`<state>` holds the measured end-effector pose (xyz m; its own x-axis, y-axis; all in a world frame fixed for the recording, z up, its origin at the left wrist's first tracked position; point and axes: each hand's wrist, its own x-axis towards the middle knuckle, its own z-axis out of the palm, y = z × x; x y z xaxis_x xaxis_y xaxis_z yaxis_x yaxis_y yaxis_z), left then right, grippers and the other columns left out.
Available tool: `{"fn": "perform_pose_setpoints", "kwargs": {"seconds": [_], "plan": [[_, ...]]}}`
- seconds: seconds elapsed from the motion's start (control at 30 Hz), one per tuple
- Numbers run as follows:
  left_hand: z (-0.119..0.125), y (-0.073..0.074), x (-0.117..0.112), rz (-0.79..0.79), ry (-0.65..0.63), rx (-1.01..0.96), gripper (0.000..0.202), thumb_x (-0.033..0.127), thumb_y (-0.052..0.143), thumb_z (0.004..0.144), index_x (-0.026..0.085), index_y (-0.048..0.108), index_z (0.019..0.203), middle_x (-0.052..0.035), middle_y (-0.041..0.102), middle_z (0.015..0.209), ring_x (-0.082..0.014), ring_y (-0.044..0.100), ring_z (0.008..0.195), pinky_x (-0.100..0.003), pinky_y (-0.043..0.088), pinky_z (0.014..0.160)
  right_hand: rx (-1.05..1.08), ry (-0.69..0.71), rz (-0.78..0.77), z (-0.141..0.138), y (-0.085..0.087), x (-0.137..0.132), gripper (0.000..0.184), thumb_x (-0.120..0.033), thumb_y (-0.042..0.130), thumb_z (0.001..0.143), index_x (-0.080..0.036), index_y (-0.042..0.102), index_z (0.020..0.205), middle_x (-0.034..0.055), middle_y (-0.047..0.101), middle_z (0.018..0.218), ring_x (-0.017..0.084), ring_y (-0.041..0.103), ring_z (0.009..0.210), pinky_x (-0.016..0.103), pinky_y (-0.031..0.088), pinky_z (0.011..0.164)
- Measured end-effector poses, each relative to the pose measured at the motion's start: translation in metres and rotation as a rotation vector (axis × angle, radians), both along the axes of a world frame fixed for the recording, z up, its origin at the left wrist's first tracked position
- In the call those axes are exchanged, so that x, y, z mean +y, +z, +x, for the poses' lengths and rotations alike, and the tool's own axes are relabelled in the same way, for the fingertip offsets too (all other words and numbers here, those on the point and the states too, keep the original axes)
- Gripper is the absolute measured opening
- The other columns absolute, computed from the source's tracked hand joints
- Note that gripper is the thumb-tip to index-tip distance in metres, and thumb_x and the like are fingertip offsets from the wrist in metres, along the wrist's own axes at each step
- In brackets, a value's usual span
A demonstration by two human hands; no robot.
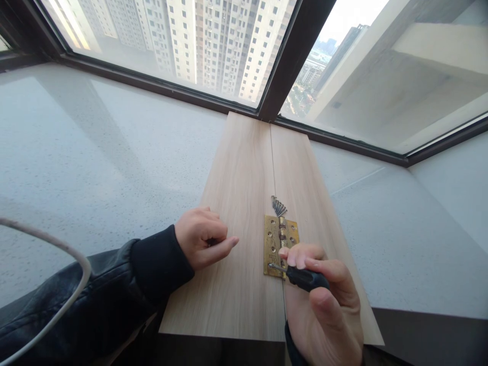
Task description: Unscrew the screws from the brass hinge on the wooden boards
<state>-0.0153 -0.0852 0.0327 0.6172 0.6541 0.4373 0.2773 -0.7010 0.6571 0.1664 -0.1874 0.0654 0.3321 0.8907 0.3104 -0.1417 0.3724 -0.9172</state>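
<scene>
My right hand (pixel 335 300) grips a small screwdriver (pixel 308 277) by its dark handle. The metal shaft points left, and its tip is over the lower left leaf of a brass hinge (pixel 269 241). The hinge lies unfolded across the seam between two pale wooden boards (pixel 244 178), partly covered by my right fingers. Several screw holes show in its leaves. Just beyond its knuckle lies a small fan of screws (pixel 279 206). My left hand (pixel 204 239) rests on the left board in a loose fist, thumb stretched toward the hinge, with nothing visible in it.
The boards lie on a white speckled sill (pixel 133 152) and reach the dark window frame (pixel 270 66) at the back. A pale cable (pixel 72 249) curves across the lower left, in front of my left sleeve. The boards' near edge overhangs a dark area.
</scene>
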Motion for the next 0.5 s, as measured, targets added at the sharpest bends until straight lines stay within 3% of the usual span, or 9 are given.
{"fn": "perform_pose_setpoints", "kwargs": {"seconds": [0.2,0.33,0.43,0.5], "plan": [[0.0,0.0,0.001,0.012,-0.004,0.004,0.043,0.021,0.052,0.082,0.013,0.03,0.047,0.0073,0.028,0.046,-0.006,0.024,0.046,-0.026,0.024,0.054,0.036,0.022,0.0,0.002,-0.001,0.006,0.022,-0.038,0.06,0.084,-0.022,0.071,0.095,0.0016,0.061,0.079,0.014,0.057,0.077,0.039,0.052,0.084],[0.0,0.0,0.0,0.011,-0.003,0.004,0.043,0.021,0.053,0.082,0.014,0.03,0.047,0.0072,0.028,0.046,-0.006,0.025,0.046,-0.027,0.023,0.054,0.185,0.053,-0.022,-0.008,0.003,0.018,0.024,-0.04,0.053,0.088,-0.025,0.071,0.091,-0.002,0.055,0.061,0.011,0.052,0.058,0.036,0.054,0.067],[0.0,0.0,0.0,0.011,-0.003,-0.002,0.043,0.021,0.053,0.082,0.014,0.03,0.047,0.007,0.029,0.046,-0.006,0.027,0.046,-0.027,0.024,0.054,0.294,0.1,-0.063,-0.015,0.007,0.023,0.033,-0.039,0.038,0.094,-0.024,0.065,0.081,-0.0059,0.04,0.047,0.008,0.037,0.044,0.024,0.041,0.048],[0.0,0.0,0.0,0.009,-0.005,-0.002,0.043,0.021,0.053,0.082,0.014,0.031,0.047,0.007,0.03,0.046,-0.006,0.027,0.046,-0.027,0.024,0.054,0.342,0.149,-0.106,-0.016,0.009,0.022,0.036,-0.042,0.031,0.095,-0.024,0.059,0.079,-0.007,0.032,0.045,0.008,0.029,0.042,0.023,0.032,0.046]]}}
